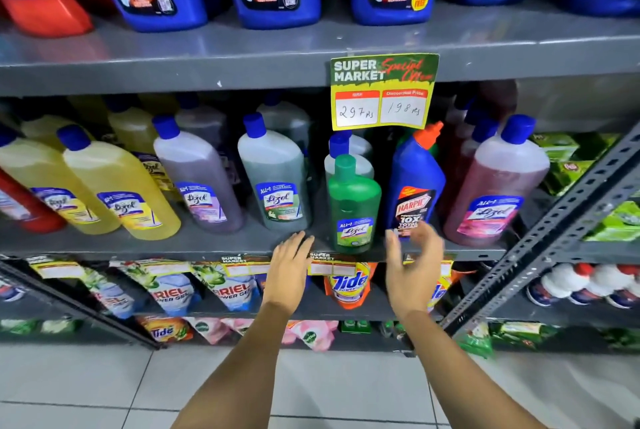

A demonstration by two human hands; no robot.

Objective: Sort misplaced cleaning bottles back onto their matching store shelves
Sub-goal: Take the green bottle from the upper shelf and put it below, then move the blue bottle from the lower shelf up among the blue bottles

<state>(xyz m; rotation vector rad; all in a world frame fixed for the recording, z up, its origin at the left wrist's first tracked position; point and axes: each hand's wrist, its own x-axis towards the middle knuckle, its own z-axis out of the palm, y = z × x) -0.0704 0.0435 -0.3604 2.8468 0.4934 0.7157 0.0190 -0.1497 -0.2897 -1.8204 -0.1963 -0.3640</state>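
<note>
Fingers (420,238) of the right hand (414,265) are spread wide and blurred, nothing gripped; the left hand (289,265) is laid flat and empty against the shelf edge (207,248). If the small green bottle (353,203) is clipped by the blurred hand, it could be tipped off that near edge, or the blue bottle (417,182) just to its right knocked over. The green bottle is seen upright, green-capped, noticeably shorter than the grey bottle (273,175) on its left, below a price card (382,92).
</note>
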